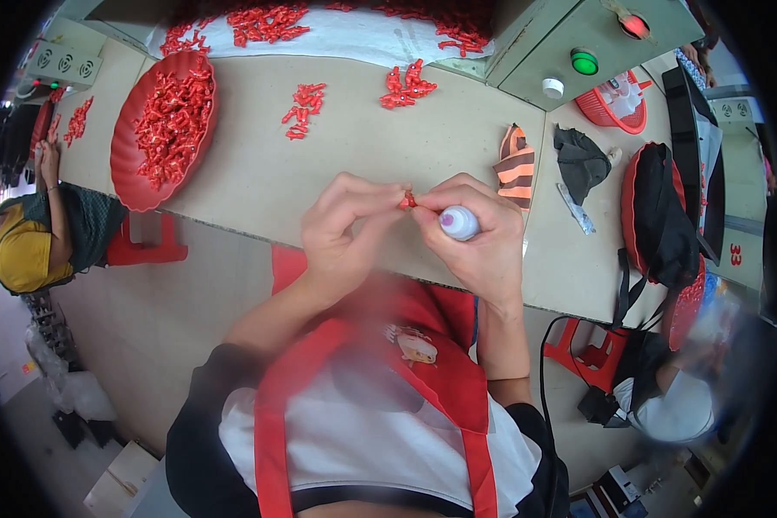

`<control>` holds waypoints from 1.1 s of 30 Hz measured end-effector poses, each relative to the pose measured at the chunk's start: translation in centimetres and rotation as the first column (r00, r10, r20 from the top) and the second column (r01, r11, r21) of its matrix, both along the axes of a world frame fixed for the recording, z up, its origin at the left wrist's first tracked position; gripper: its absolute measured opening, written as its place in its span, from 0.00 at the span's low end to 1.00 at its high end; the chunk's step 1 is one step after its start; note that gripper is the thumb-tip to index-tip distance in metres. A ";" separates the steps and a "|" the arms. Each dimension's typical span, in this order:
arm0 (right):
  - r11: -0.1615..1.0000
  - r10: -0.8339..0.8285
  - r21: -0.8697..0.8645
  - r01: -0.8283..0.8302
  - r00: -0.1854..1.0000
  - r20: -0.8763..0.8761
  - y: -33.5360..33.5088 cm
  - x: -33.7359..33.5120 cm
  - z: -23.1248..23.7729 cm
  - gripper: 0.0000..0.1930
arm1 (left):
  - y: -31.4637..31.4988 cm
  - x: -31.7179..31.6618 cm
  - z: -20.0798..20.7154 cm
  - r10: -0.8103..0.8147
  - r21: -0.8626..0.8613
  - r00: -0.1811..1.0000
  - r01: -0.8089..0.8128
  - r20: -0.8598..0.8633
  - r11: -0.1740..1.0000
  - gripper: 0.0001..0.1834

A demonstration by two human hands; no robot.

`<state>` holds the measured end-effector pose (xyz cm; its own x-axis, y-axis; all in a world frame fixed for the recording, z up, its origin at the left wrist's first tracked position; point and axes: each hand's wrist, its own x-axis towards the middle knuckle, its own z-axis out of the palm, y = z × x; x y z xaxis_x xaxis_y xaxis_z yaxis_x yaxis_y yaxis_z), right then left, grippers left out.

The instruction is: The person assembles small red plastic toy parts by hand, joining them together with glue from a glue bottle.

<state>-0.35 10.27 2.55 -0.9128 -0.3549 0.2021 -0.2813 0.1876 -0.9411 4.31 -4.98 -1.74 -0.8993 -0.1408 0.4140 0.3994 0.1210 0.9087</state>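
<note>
A small red plastic piece (407, 200) is pinched between the fingertips of my left hand (341, 229), above the near part of the table. Its exact shape is mostly hidden by the fingers. My right hand (485, 246) closes around a small white bottle (459, 223) with a purplish tip, and its thumb and forefinger meet the same red piece. Beyond my hands lie two loose groups of red pieces, one small cluster (304, 110) and another cluster (407, 86) to its right. A red scalloped bowl (123, 177) heaped with such pieces stands at the left.
Across the back, a white-lined shelf (354, 39) carries more red pieces. An orange-and-brown striped cloth (516, 168), a dark grey cloth (585, 160), a red basket (626, 119) and a black bag (665, 216) occupy the right. Other people sit at both sides.
</note>
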 end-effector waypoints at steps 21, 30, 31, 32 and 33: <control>0.999 0.016 -0.044 0.007 0.875 0.484 0.8 -1.3 0.6 0.07 | -0.8 -1.0 2.0 -0.348 0.614 0.791 -0.044 0.503 0.788 0.09; 0.948 0.066 -0.297 0.114 0.843 0.534 0.2 -1.6 -0.8 0.07 | -0.3 -1.6 2.1 -0.448 0.708 0.758 -0.024 0.473 0.706 0.15; 0.949 0.066 -0.296 0.113 0.844 0.533 0.3 -1.7 -0.9 0.07 | -0.2 -1.7 2.5 -0.510 0.753 0.719 -0.028 0.473 0.658 0.17; 0.964 0.060 -0.254 0.082 0.860 0.506 0.6 -1.7 -1.0 0.08 | -0.4 -1.8 2.5 -0.510 0.754 0.720 -0.028 0.471 0.657 0.17; 0.976 0.057 -0.211 0.052 0.875 0.481 0.8 -1.7 -1.0 0.10 | -0.8 -1.9 2.4 -0.546 0.776 0.713 0.004 0.439 0.630 0.17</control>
<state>-2.08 11.03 1.51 -0.9146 -0.3562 -0.1917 0.2163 -0.0304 -0.9758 2.45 -5.78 0.63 -0.9322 0.1741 -0.3174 -0.3517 -0.6432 0.6801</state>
